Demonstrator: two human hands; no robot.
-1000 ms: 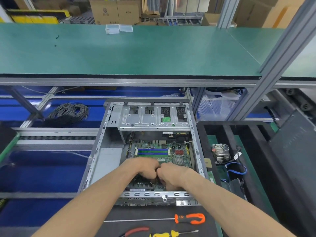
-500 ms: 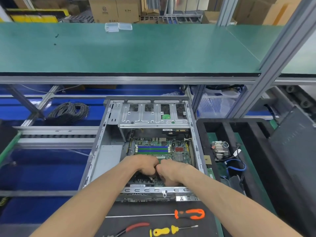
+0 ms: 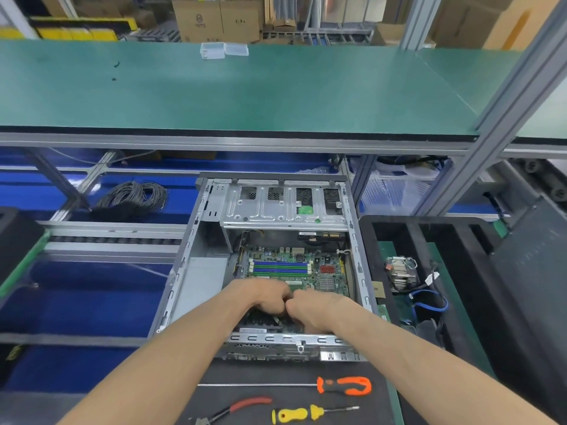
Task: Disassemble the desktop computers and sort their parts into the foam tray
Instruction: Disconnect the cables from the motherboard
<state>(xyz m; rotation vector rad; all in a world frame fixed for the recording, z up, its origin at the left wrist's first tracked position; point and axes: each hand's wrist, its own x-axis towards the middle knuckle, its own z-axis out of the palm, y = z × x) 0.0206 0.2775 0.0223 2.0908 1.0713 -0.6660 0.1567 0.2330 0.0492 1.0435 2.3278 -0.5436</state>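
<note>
The left hand (image 3: 260, 297) and right hand (image 3: 316, 311) meet knuckle to knuckle, fingers curled on something hidden low on the motherboard (image 3: 294, 271), probably freeing a part; the computer case (image 3: 190, 271) lies opened beside the foam tray (image 3: 395, 228).

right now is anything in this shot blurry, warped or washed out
Head view: wide-angle distortion bends the green shelf edge and tilts the aluminium post; the cardboard boxes behind look soft, the outer edges smeared. Lighting is even, with little shadow. The motherboard reads fairly sharp; where the left hand and right hand meet is hidden.
</note>
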